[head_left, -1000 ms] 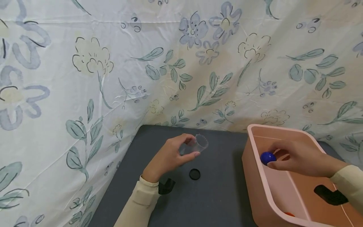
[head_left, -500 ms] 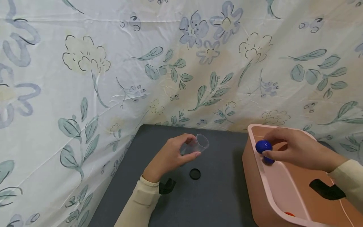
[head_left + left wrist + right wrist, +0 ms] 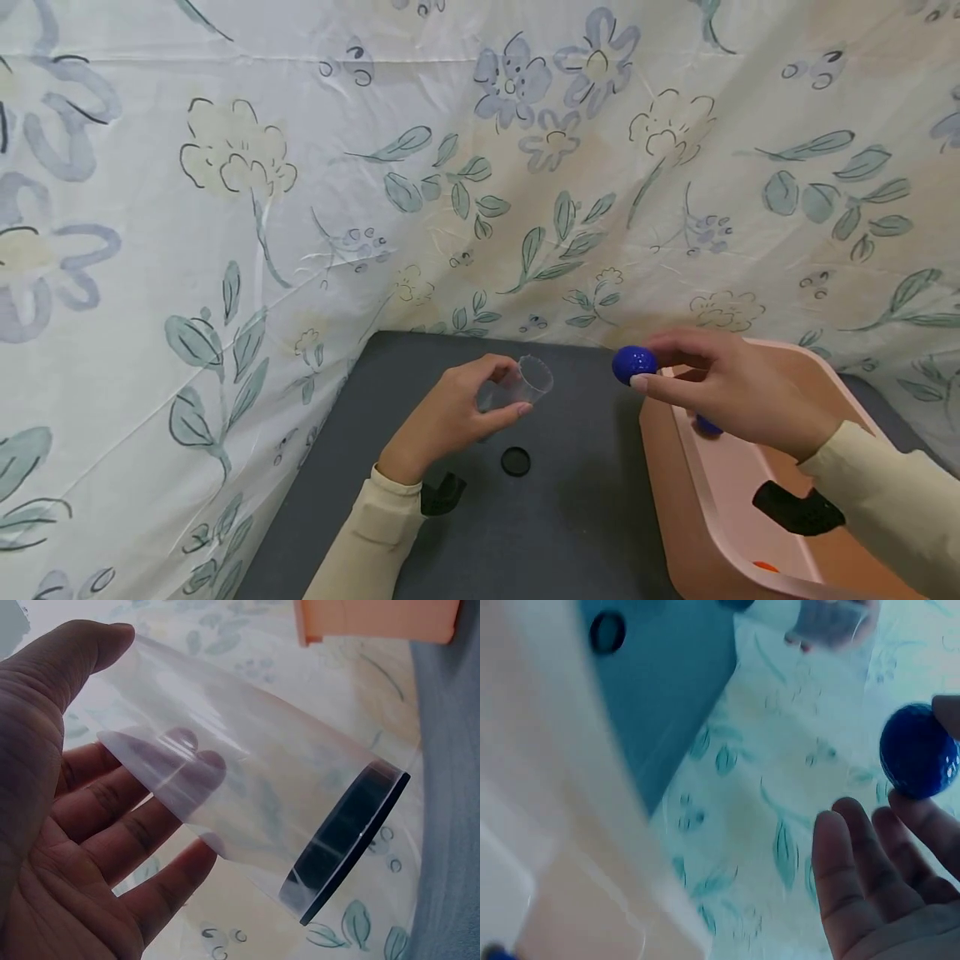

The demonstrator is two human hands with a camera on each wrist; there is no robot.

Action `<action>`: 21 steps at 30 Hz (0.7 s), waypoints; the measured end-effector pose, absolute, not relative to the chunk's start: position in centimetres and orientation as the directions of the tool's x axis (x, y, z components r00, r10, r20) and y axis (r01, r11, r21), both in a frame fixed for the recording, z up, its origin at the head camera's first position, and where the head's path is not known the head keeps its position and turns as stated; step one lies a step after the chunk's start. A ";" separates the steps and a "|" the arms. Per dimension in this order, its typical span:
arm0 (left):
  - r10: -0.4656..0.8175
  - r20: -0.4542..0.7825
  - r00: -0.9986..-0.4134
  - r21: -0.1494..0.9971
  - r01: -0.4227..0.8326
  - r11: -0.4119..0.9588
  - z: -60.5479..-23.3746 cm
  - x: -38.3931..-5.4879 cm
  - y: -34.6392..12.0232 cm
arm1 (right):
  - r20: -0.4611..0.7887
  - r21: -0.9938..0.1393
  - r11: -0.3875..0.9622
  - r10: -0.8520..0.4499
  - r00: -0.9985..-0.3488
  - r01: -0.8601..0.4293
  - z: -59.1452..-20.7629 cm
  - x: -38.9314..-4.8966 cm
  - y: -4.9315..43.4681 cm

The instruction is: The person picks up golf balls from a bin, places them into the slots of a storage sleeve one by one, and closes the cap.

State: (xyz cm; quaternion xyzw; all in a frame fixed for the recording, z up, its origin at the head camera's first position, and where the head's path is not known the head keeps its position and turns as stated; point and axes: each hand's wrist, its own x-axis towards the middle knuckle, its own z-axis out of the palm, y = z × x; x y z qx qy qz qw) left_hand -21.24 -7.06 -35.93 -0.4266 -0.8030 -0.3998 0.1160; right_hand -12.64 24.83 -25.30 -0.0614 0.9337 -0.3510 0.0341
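My left hand (image 3: 450,408) holds a clear plastic tube (image 3: 247,750) tilted above the dark table, thumb on one side and fingers on the other. A black cap (image 3: 349,832) closes the tube's lower end; its open rim (image 3: 536,377) faces up and right. Between thumb and fingertip, my right hand (image 3: 720,383) pinches a dimpled blue golf ball (image 3: 633,365) just left of the pink bin's rim. In the right wrist view the same golf ball (image 3: 919,750) shows, with the other fingers of that hand (image 3: 885,870) extended below it.
A round black cap (image 3: 515,461) lies on the dark table (image 3: 555,533). The pink bin (image 3: 675,508) stands at the right, with another blue ball (image 3: 707,426) and something orange (image 3: 765,567) inside. A floral cloth (image 3: 450,167) hangs behind and at the left.
My right hand has lifted the blue golf ball out of the bin and carried it left past the rim. The left hand and tube have stayed nearly still.
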 end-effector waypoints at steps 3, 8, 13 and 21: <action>0.592 0.530 -0.607 0.539 0.780 0.317 -35.9 -21.2 -7.1 | 0.006 -0.737 0.667 -0.152 -0.988 -0.107 -25.5 -13.0 23.5; 0.600 0.533 -0.597 0.545 0.784 0.296 -35.8 -21.1 -7.1 | 0.120 -0.720 0.663 -0.171 -0.978 -0.204 -26.1 -13.7 21.5; 0.606 0.523 -0.600 0.560 0.777 0.286 -35.9 -21.1 -7.1 | 0.186 -0.698 0.661 -0.203 -0.961 -0.275 -27.1 -14.3 19.8; 0.601 0.528 -0.600 0.550 0.781 0.296 -35.9 -21.1 -7.2 | 0.245 -0.711 0.623 -0.215 -0.945 -0.326 -28.8 -14.8 18.1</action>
